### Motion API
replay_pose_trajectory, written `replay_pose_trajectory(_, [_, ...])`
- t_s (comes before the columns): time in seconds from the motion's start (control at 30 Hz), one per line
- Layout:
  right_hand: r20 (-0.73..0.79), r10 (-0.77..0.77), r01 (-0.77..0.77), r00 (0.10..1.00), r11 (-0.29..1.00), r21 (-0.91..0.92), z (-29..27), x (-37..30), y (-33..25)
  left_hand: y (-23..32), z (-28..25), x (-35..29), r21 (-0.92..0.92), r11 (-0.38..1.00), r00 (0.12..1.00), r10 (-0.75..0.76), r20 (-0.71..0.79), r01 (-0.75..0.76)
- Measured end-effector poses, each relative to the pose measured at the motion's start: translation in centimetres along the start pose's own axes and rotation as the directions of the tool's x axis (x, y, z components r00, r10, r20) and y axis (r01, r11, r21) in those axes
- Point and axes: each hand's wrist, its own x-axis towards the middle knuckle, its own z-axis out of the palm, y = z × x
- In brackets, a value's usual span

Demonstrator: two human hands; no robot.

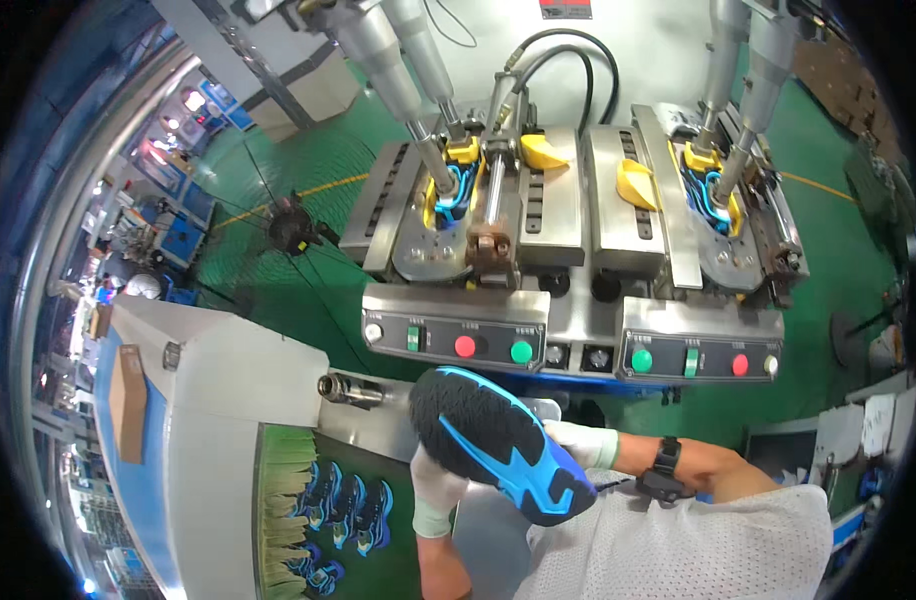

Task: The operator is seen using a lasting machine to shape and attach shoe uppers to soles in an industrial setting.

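Note:
A sneaker (488,435) is held up in front of me, its black and bright blue sole turned toward my view. My left hand (438,490), in a white glove, grips it from beneath at the left end, with the fingers partly behind the sole. At the right edge, my right hand (585,444), also in a white glove, closes on the shoe; its fingertips are hidden behind it. Beyond the shoe stands a two-station press. A blue shoe (456,190) sits clamped under metal rods in the left station, and another blue shoe (716,195) in the right one.
Control panels with coloured buttons, left (458,335) and right (703,350), front the press. Yellow pads (544,152) lie on its metal blocks. Several blue-black shoes (348,505) rest on a green surface at lower left, beside a white housing (238,390). A fan (291,225) stands behind.

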Motion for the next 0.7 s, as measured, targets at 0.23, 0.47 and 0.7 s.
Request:
replay_pose_trajectory(0.23, [-0.173,-0.326,0.282,0.929,0.930,-0.236,0.4,-10.9,-13.4,4.6,2.4,13.3,-0.016,0.998,0.969,0.058,-0.238,-0.064])
replay_pose_trajectory(0.47, [-0.211,-0.501,0.523,0.839,0.851,0.057,-1.8,-14.1,-16.4,0.3,3.6,32.5,0.093,0.995,0.990,-0.016,-0.140,0.030])
replay_pose_trajectory(0.7, [-0.380,-0.628,0.667,0.679,0.744,-0.039,-1.8,-15.8,-15.5,-10.5,8.2,45.3,0.423,0.892,0.981,-0.096,-0.170,0.160])
